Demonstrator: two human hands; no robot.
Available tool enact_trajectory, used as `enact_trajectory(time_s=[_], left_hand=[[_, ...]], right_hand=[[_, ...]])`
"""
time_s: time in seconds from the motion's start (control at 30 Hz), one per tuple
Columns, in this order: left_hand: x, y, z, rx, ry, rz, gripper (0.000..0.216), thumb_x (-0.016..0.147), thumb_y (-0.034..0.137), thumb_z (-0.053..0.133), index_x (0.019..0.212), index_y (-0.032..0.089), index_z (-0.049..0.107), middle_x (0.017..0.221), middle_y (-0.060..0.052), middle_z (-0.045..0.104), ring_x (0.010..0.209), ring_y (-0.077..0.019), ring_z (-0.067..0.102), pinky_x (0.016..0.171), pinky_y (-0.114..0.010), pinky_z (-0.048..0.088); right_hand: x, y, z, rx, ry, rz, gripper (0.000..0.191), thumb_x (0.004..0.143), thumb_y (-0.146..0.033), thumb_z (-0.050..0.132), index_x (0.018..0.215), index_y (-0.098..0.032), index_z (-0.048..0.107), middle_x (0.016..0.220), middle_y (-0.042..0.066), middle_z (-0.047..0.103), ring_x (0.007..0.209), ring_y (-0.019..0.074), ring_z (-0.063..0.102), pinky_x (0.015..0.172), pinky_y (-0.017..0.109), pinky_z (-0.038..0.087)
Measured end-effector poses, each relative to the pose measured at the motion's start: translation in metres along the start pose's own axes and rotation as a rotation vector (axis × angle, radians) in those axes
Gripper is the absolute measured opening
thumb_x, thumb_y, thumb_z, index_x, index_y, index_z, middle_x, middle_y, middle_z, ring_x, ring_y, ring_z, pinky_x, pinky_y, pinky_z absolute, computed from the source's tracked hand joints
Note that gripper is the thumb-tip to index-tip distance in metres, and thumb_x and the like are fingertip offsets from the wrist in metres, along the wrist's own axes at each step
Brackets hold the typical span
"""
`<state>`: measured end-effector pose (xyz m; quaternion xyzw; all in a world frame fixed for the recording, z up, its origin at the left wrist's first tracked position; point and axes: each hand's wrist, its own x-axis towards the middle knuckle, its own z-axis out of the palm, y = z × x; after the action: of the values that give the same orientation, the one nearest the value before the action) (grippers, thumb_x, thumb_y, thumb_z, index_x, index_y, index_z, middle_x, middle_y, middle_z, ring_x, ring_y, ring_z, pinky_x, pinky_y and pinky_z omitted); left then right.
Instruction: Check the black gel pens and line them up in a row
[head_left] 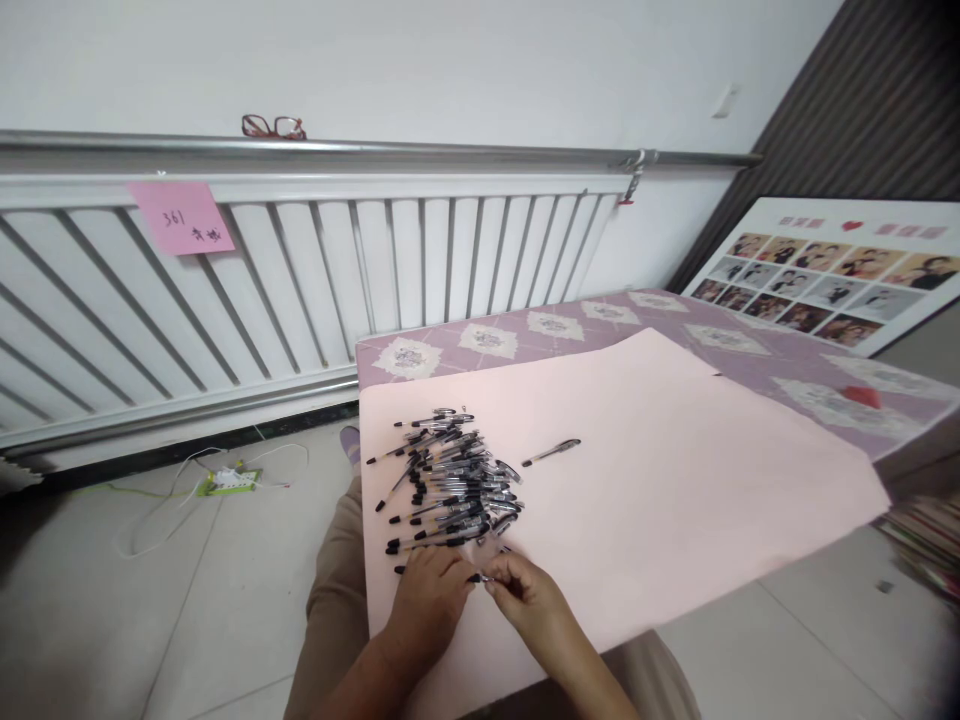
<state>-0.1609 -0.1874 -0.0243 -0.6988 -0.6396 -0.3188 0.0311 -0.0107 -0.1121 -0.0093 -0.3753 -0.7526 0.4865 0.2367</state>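
One pen (475,578) showing at lower centre of frame, right hand (523,592) pinching its tip, left hand (431,590) gripping rest; seemingly working on tip, next move calling for steady alignment

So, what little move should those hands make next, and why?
I'd probably hold the pen steady with the left fingers and gently work its end with the right fingers. Both sets of fingers meet close together at that pen, and the right ones seem to pinch its end. What exactly that end is looks too small to tell.
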Motion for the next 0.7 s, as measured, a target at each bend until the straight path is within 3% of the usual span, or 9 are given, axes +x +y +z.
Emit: enact_trajectory(time_s=[0.43, 0.7], left_hand=[[-0.0030, -0.0009, 0.0016, -0.022, 0.017, -0.014, 0.017, 0.087, 0.020, 0.044, 0.086, 0.021, 0.061, 0.082, -0.003, 0.061, 0.078, -0.0183, 0.054, 0.071, -0.033, 0.043], [-0.0017, -0.0006, 0.0014, -0.012, 0.073, 0.045, 0.017, 0.087, 0.021, 0.044, 0.085, 0.020, 0.060, 0.078, -0.003, 0.059, 0.077, -0.0173, 0.055, 0.071, -0.031, 0.047]], right_hand=[[-0.0002, -0.0029, 0.0016, -0.175, -0.014, -0.105, 0.012, 0.080, -0.022, 0.051, 0.070, -0.020, 0.056, 0.070, 0.000, 0.057, 0.070, 0.0156, 0.055, 0.066, 0.026, 0.043], [-0.0017, -0.0108, 0.0033, -0.355, -0.034, -0.129, 0.022, 0.088, -0.026, 0.040, 0.075, -0.020, 0.057, 0.078, 0.004, 0.061, 0.075, 0.0185, 0.056, 0.070, 0.030, 0.043]])
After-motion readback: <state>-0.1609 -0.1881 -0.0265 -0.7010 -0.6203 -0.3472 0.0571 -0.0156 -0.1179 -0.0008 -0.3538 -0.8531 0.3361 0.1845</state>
